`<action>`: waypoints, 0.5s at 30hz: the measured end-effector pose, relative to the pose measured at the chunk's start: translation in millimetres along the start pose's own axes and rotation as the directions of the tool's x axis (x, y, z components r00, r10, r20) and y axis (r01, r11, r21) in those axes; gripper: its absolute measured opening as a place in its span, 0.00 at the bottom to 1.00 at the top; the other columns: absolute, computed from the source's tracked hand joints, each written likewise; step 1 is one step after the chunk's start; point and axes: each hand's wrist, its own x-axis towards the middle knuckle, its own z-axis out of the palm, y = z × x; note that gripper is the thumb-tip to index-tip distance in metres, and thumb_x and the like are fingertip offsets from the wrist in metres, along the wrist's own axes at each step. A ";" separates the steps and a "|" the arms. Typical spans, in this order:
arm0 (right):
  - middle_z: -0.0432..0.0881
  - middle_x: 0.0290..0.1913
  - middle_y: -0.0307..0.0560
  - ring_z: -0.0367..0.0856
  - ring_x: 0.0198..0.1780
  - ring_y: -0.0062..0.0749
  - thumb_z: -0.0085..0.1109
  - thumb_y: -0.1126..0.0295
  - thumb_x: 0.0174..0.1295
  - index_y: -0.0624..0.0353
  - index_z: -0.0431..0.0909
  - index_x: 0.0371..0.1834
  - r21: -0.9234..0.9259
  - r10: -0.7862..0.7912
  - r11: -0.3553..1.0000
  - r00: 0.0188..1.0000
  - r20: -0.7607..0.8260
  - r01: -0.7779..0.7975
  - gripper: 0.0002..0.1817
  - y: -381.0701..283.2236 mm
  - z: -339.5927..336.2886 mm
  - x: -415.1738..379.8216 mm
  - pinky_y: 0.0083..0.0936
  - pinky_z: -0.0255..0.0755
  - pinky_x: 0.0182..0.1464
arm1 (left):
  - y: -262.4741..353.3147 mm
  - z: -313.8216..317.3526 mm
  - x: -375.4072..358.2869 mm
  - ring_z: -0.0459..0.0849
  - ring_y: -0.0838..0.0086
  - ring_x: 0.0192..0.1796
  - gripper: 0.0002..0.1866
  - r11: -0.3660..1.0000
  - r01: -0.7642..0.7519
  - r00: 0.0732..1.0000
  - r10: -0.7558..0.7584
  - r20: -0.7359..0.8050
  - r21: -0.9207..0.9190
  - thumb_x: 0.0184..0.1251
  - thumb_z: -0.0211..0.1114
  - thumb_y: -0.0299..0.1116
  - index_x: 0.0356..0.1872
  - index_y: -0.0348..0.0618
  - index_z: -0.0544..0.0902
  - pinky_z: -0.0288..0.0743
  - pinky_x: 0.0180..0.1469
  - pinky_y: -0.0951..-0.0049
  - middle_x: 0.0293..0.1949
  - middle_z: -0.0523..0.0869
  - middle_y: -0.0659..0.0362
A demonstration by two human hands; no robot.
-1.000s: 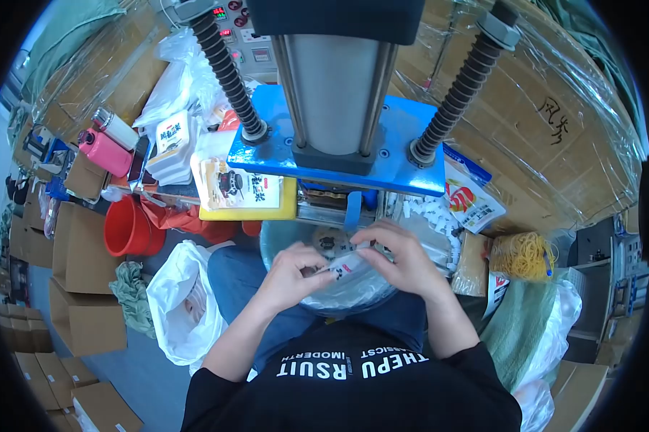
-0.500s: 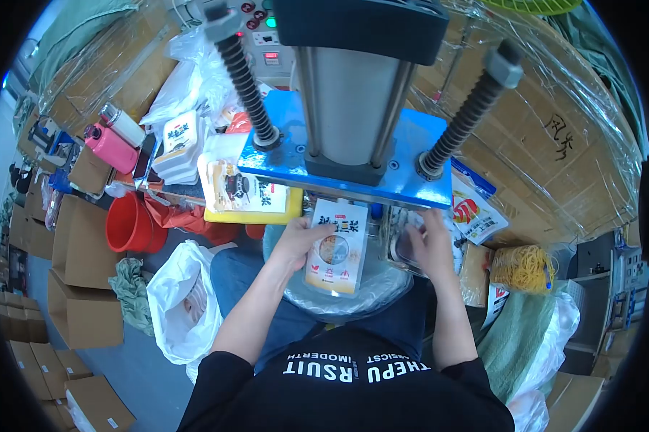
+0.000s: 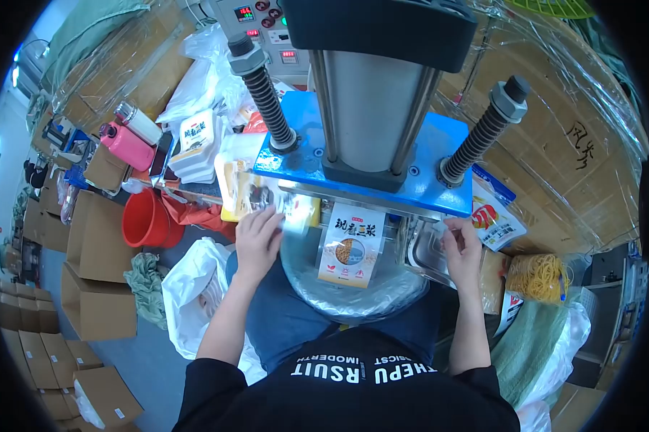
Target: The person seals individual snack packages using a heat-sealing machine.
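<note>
A white printed pouch (image 3: 350,243) with a round window lies under the blue press plate (image 3: 303,160), its lower half sticking out toward me. My left hand (image 3: 258,241) is closed on the near edge of another printed pouch (image 3: 256,196), blurred by motion, above the yellow block (image 3: 309,210) left of the press. My right hand (image 3: 463,248) is at the right end of the press, fingers curled beside the rim of a shiny metal tray (image 3: 427,250). What those fingers hold, if anything, is hidden.
A grey cylinder (image 3: 371,108) and two spring-loaded bolts rise from the press plate. Left stand stacked printed packs (image 3: 195,144), a pink bottle (image 3: 128,146), a red bucket (image 3: 148,222) and a white bag (image 3: 188,291). Yellow rubber bands (image 3: 539,279) lie right.
My left hand has let go of the pouch under the press and moved left to the other pouch. My right hand has drawn back slightly, uncovering the metal tray. The view has shifted.
</note>
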 end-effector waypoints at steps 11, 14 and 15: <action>0.81 0.39 0.45 0.80 0.39 0.29 0.60 0.78 0.58 0.63 0.81 0.43 0.143 -0.072 0.990 0.880 0.469 0.004 0.10 -66.2 17.9 -10.0 0.23 0.72 0.40 | 75.3 -23.6 15.6 0.74 0.65 0.28 0.09 0.826 0.281 0.959 -0.258 0.116 -0.489 0.43 0.69 0.24 0.29 0.36 0.82 0.67 0.32 0.71 0.23 0.78 0.56; 0.81 0.39 0.52 0.80 0.40 0.41 0.58 0.78 0.58 0.64 0.80 0.43 0.147 -0.307 0.951 0.755 0.580 0.273 0.10 -96.2 25.4 11.4 0.29 0.73 0.42 | 98.3 -34.3 17.7 0.73 0.74 0.29 0.06 0.775 0.329 0.912 -0.114 0.393 -0.540 0.45 0.70 0.25 0.26 0.37 0.84 0.66 0.32 0.74 0.23 0.78 0.60; 0.81 0.39 0.52 0.80 0.40 0.41 0.58 0.78 0.58 0.64 0.80 0.43 0.145 -0.308 0.950 0.755 0.579 0.276 0.10 -100.7 26.5 11.0 0.29 0.73 0.42 | 100.9 -34.9 16.1 0.73 0.74 0.29 0.06 0.774 0.327 0.914 -0.113 0.390 -0.542 0.45 0.70 0.25 0.26 0.37 0.84 0.66 0.32 0.74 0.23 0.78 0.60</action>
